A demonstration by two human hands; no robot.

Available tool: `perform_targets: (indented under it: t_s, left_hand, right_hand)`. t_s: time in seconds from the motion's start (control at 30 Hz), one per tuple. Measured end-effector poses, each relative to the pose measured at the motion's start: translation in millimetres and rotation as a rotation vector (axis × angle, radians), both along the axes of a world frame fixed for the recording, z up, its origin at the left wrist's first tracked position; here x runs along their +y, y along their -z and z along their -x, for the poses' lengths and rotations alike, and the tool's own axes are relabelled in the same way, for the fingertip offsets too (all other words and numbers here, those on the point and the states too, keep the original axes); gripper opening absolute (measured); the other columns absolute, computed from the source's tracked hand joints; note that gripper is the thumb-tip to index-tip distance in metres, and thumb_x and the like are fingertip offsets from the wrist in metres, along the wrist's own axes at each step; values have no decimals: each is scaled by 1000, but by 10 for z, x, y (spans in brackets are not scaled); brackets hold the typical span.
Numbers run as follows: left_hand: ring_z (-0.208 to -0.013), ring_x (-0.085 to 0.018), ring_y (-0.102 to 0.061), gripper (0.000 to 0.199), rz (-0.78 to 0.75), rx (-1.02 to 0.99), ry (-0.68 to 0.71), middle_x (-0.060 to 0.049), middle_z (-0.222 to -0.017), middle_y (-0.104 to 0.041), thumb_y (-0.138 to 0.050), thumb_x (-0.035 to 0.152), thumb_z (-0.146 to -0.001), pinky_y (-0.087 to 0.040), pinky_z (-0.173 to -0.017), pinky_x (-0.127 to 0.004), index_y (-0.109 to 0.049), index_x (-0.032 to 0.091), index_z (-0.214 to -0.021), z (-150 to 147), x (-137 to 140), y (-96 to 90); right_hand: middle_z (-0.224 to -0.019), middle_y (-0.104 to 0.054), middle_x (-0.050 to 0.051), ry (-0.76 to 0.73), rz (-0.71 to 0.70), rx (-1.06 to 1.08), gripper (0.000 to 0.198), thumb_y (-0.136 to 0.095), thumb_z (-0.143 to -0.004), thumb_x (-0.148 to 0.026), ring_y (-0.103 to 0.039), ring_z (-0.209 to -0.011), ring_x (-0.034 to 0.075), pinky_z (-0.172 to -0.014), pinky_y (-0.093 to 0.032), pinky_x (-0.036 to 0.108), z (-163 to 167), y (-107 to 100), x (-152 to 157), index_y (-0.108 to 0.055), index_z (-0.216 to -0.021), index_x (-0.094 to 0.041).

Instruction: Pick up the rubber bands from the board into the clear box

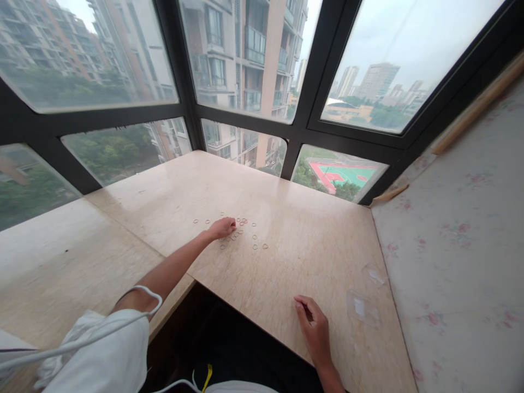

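Note:
Small thin rings (254, 237) lie scattered on the pale marble-patterned surface, some touching or overlapping. Reaching in from the left, my left hand (223, 227) is among them, its fingers closed together. Its fingertips are close to a few reddish rings (242, 222); whether they pinch one is too small to make out. My right hand (314, 326) rests near the front edge of the surface, apart from the rings. Its fingers are curled and its thumb lies close to the index finger, with nothing visible in them.
A clear plastic box (362, 308) and a crumpled clear wrapper (374, 274) lie on the right, beside the flowered wall (454, 262). Dark-framed windows (303, 125) border the far side. A white cable (102, 328) crosses my left arm. The counter's front edge (245, 316) drops into a dark opening.

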State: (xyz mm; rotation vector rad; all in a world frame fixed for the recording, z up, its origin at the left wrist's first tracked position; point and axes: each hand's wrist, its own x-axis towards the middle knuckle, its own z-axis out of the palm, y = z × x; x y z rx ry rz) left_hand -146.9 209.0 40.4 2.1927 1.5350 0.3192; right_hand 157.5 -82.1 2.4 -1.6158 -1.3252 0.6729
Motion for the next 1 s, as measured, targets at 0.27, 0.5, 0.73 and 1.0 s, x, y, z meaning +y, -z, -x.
perform_targets:
  t_s: [0.27,0.5,0.73,1.0]
  left_hand:
    - [-66,-15,-61,23,54,-280,-95,-6,-77,-67,-52,31,-83,-46,-58,-25,-63,13,-91,-245,160,-74]
    - [-69,-14,-64,39,93,-370,-9,-9,-95,-68,-51,29,-86,-48,-57,-23,-53,13,-122,-591,274,-117]
    - [-77,-15,-61,35,53,-184,246,-7,-97,-65,-63,34,-76,-46,-71,-25,-65,16,-105,-704,-107,-88]
    - [-82,-18,-60,13,37,19,460,-7,-96,-64,-59,19,-75,-43,-72,-25,-69,18,-83,-1122,-411,-53]
  right_hand:
    - [-97,-68,10,-6,8,-26,28,-49,-87,-38,-63,-91,22,-80,-52,34,10,-9,5,-68,-94,-18]
    - [-95,-69,10,4,-25,-45,27,-49,-87,-37,-64,-89,22,-79,-53,34,17,-24,-11,-68,-92,-17]
    - [-95,-68,9,2,-35,-80,25,-48,-88,-34,-64,-89,22,-79,-52,34,35,-21,-15,-67,-92,-18]
    - [-95,-68,9,-11,-41,-101,24,-47,-88,-32,-63,-88,21,-78,-52,33,53,-59,-34,-67,-93,-18]
